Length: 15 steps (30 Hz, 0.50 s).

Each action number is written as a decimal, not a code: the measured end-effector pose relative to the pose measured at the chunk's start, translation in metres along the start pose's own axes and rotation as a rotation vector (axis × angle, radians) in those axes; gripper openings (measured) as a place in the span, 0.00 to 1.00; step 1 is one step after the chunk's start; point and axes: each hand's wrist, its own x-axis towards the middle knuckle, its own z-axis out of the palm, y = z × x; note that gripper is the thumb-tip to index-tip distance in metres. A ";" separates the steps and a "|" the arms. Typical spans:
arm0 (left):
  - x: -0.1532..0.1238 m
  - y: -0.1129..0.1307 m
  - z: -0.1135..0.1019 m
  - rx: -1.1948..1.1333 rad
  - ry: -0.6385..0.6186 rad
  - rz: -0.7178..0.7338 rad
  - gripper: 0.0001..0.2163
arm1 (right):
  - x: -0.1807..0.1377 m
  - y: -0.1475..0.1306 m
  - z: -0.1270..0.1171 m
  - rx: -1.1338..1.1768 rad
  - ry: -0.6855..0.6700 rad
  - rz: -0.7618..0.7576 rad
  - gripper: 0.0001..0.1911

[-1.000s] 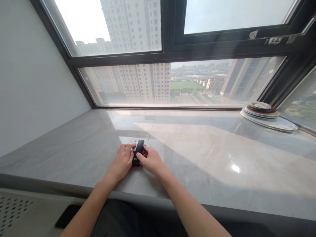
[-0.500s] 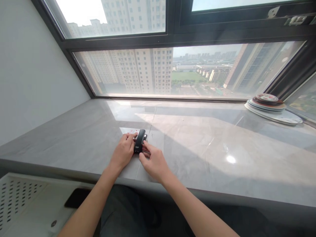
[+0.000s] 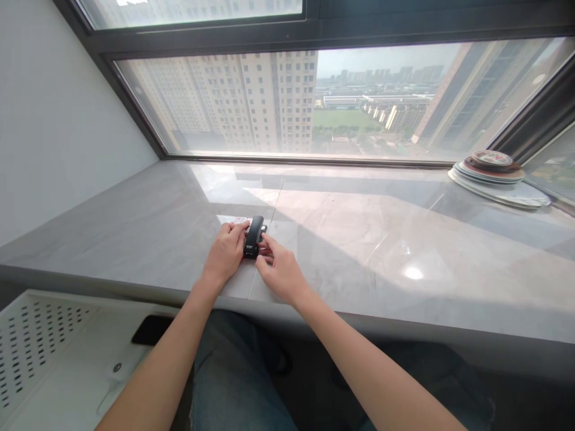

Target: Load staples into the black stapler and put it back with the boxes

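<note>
A black stapler (image 3: pixel 254 237) stands lengthwise on the grey windowsill, its narrow end toward me. My left hand (image 3: pixel 226 250) is at its left side, fingers bent and closed against it. On the right my right hand (image 3: pixel 281 270) has its thumb and fingers curled in at the stapler's side, close to a small shiny metal part (image 3: pixel 263 228). Beyond my left fingertips a red-and-white printed piece (image 3: pixel 242 221) shows in part; the rest of it is hidden by the fingers and stapler.
A stack of round, plate-like discs (image 3: pixel 494 182) sits at the sill's far right. Below left is a white perforated unit (image 3: pixel 58 359) with a dark phone-like slab (image 3: pixel 151 330) on it. The window frame (image 3: pixel 287 160) bounds the back, and the sill's front edge (image 3: pixel 404 323) runs above my legs.
The camera view has tilted down, so sill and hands appear higher. My right fingers have shifted slightly along the stapler's side; the left hand stays beside it.
</note>
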 end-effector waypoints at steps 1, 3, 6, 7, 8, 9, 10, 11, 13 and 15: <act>0.000 0.000 0.000 -0.003 0.001 -0.001 0.18 | 0.000 0.000 0.000 0.002 0.005 0.008 0.32; 0.000 -0.001 0.000 -0.005 0.004 -0.005 0.18 | 0.001 0.000 -0.001 -0.003 0.008 0.019 0.31; 0.000 0.001 -0.001 -0.004 0.006 -0.013 0.19 | 0.002 -0.001 -0.001 -0.015 -0.001 0.025 0.30; 0.000 0.002 -0.002 -0.003 0.005 -0.015 0.19 | 0.002 -0.002 0.000 -0.012 -0.003 0.027 0.30; 0.000 0.004 -0.002 -0.003 0.002 -0.016 0.19 | 0.003 -0.003 0.000 -0.004 -0.002 0.027 0.29; 0.000 0.006 -0.003 -0.006 0.000 -0.015 0.19 | 0.003 -0.005 -0.001 0.005 0.003 0.026 0.29; 0.000 0.008 -0.004 -0.009 -0.003 -0.012 0.19 | 0.002 -0.006 -0.003 0.011 0.016 0.025 0.29; 0.000 0.010 -0.005 -0.014 -0.003 -0.007 0.19 | 0.001 -0.007 -0.006 0.004 0.035 0.025 0.29; 0.000 0.012 -0.005 -0.022 0.008 0.001 0.19 | -0.005 -0.009 -0.023 -0.068 0.076 0.023 0.28; 0.001 0.012 -0.006 -0.023 0.041 -0.001 0.19 | -0.016 -0.009 -0.052 -0.224 0.103 0.020 0.28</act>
